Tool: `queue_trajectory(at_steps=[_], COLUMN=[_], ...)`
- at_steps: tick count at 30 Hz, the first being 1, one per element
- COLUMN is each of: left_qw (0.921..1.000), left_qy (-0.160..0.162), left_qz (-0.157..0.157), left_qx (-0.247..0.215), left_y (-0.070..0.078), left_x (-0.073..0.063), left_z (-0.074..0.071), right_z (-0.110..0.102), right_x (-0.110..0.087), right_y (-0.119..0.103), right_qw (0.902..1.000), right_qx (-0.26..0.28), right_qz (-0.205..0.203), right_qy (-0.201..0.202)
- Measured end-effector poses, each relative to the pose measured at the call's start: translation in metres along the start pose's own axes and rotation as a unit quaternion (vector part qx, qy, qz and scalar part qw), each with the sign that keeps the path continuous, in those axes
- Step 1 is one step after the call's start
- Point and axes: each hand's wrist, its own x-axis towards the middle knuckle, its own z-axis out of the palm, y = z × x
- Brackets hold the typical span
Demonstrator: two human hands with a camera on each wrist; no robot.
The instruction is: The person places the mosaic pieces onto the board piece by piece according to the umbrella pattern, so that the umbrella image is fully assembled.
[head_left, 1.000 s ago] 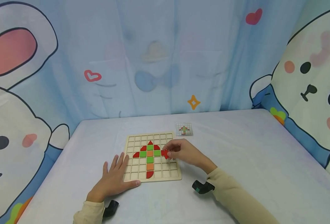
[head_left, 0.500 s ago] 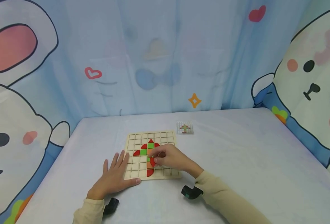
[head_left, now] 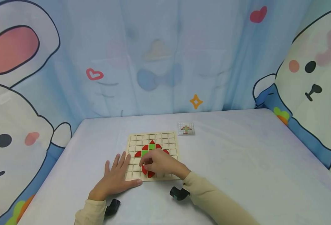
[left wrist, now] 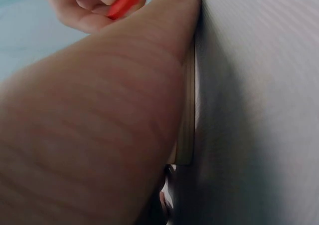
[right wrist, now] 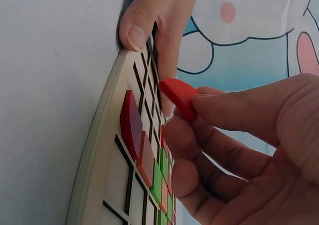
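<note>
A wooden grid board [head_left: 133,140] lies on the table with red, green and orange flat pieces in its squares. My left hand [head_left: 113,176] is spread with straight fingers along the board's left edge, its thumb at the near edge. Over the lower middle of the board my right hand [head_left: 161,164] pinches a red quarter-round piece [right wrist: 180,96] between thumb and fingers. In the right wrist view that piece is tilted and apart from the board. Just beside it on the board lies another red rounded piece [head_left: 151,174]. My right hand hides several middle pieces.
A small card [head_left: 186,128] with a printed grid and a coloured pattern lies behind the board's right corner. The table [head_left: 238,150] has a white cover. A blue cartoon curtain [head_left: 165,37] hangs behind it.
My right hand has moved left and nearer across the board, carrying the red piece. A red piece at the right end of the row is now uncovered. My left hand stays in place.
</note>
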Motion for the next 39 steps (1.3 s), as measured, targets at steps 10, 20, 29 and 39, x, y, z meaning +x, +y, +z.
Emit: queue_trajectory(at_steps=[10,20,29,39], left_qw=[1.0,1.0,1.0,1.0], left_qy=[0.0,0.004,0.004,0.005], left_qz=[0.002,0.006,0.002,0.001], left_qx=[-0.007,-0.006,-0.003,-0.001], left_y=[0.0,0.0,-0.001,-0.001], left_x=[0.0,0.0,0.0,0.0], left_z=[0.0,-0.002,0.0,0.001], right_z=[0.012,0.019,0.024,0.019], right_x=[0.004,0.006,0.005,0.002], right_y=[-0.001,-0.002,0.0,0.0], right_qw=[0.9973,0.9911,0.984,0.9862], right_qx=[-0.063,-0.121,-0.161,-0.153], right_qz=[-0.035,-0.053,-0.076,-0.065], right_qy=[-0.013,-0.014,-0.006,0.002])
